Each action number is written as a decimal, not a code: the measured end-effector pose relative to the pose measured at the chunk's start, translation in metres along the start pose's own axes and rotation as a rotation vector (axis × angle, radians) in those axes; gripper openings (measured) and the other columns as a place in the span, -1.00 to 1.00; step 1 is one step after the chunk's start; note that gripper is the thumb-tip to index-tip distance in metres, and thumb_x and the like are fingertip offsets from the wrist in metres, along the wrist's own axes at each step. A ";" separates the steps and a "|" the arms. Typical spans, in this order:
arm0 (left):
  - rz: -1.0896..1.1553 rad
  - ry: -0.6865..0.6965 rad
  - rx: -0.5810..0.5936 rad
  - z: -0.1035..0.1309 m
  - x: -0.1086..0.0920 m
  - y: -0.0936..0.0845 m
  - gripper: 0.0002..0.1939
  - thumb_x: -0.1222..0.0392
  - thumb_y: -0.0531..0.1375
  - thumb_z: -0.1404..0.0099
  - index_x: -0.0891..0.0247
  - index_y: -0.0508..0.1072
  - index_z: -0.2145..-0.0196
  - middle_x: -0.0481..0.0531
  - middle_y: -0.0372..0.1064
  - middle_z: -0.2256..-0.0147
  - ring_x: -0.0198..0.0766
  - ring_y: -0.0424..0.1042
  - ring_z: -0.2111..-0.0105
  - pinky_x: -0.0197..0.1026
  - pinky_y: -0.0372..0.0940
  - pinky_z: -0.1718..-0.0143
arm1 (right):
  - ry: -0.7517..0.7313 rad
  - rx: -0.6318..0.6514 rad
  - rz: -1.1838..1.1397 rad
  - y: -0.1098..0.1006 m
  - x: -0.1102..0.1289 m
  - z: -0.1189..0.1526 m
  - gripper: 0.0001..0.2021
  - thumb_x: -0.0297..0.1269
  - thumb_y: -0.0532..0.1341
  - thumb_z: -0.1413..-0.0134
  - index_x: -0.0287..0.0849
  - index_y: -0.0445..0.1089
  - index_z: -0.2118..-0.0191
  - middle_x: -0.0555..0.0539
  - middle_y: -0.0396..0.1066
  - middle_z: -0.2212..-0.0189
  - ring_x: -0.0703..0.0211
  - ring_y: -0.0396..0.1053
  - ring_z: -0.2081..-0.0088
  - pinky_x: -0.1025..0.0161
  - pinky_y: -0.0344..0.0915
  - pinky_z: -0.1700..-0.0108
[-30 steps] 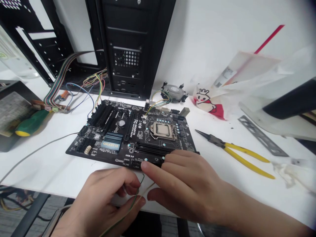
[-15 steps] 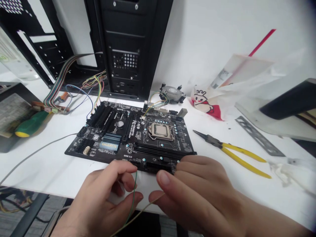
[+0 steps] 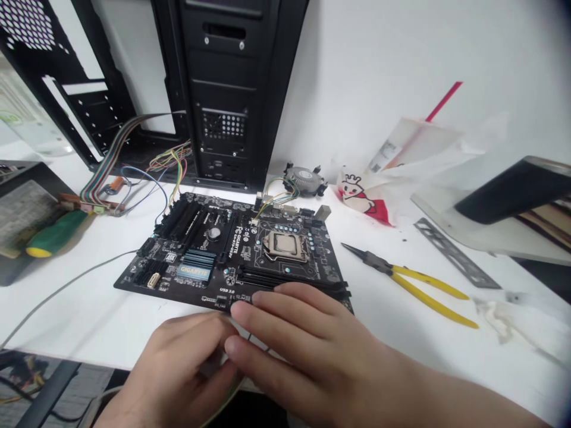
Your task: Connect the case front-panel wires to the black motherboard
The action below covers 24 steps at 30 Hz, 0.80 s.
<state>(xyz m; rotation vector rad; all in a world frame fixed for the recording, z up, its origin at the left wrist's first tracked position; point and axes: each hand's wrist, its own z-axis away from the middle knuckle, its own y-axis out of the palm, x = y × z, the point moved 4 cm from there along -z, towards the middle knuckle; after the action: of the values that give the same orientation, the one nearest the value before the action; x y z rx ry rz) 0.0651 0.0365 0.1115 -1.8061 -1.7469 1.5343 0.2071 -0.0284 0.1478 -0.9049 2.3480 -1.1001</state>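
Note:
A black Gigabyte motherboard (image 3: 214, 238) lies flat on the white table, its processor socket (image 3: 285, 245) showing a silver chip. At the board's front edge, my left hand (image 3: 182, 362) is curled, its thumb and fingers closed around thin wires (image 3: 232, 389) that run down toward the table edge. My right hand (image 3: 303, 345) reaches in from the right, touching my left hand's fingertips and covering the board's front right edge. Its fingers lie close together, and what they pinch, if anything, is hidden.
Behind the board stands a black computer case (image 3: 232, 89). Yellow-handled pliers (image 3: 410, 282), a metal strip (image 3: 455, 252) and a bagged cup (image 3: 401, 148) are to the right. A cooler fan (image 3: 306, 178) sits behind; a green screwdriver (image 3: 60, 232) is at left.
My right hand has moved left and come together with my left hand, whose fingers have closed more. The wires between the hands are now mostly hidden. The view has shifted slightly.

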 end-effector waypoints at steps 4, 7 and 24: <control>0.008 0.018 -0.023 0.001 0.000 0.001 -0.78 0.37 0.02 -0.31 0.20 0.25 0.49 -0.15 0.35 0.60 -0.45 0.33 0.62 -0.46 0.23 0.57 | 0.008 0.056 -0.064 0.006 -0.002 0.001 -0.74 -0.41 0.04 -0.35 -0.31 0.47 0.06 -0.04 0.49 0.37 0.20 0.38 0.31 0.15 0.33 0.18; 0.041 0.042 0.011 0.003 -0.001 0.002 -0.77 0.35 0.05 -0.34 0.19 0.25 0.48 -0.17 0.35 0.60 -0.44 0.32 0.63 -0.44 0.22 0.56 | 0.008 0.087 -0.087 0.004 -0.001 -0.001 -0.74 -0.44 0.03 -0.34 -0.32 0.47 0.11 0.04 0.33 0.54 0.21 0.28 0.44 0.13 0.30 0.22; 0.190 -0.059 -0.120 0.012 -0.001 -0.007 -0.86 0.35 0.20 -0.27 0.11 0.40 0.28 -0.21 0.50 0.43 -0.46 0.47 0.48 -0.46 0.34 0.40 | 0.187 0.152 -0.230 0.014 -0.004 0.003 -0.78 -0.44 0.03 -0.32 -0.34 0.40 0.10 -0.02 0.29 0.47 0.20 0.13 0.42 0.22 0.10 0.31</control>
<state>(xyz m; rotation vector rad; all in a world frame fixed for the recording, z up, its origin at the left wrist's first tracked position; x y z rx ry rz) 0.0518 0.0316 0.1123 -2.0577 -1.7736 1.5982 0.2058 -0.0200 0.1353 -1.0762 2.3072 -1.4925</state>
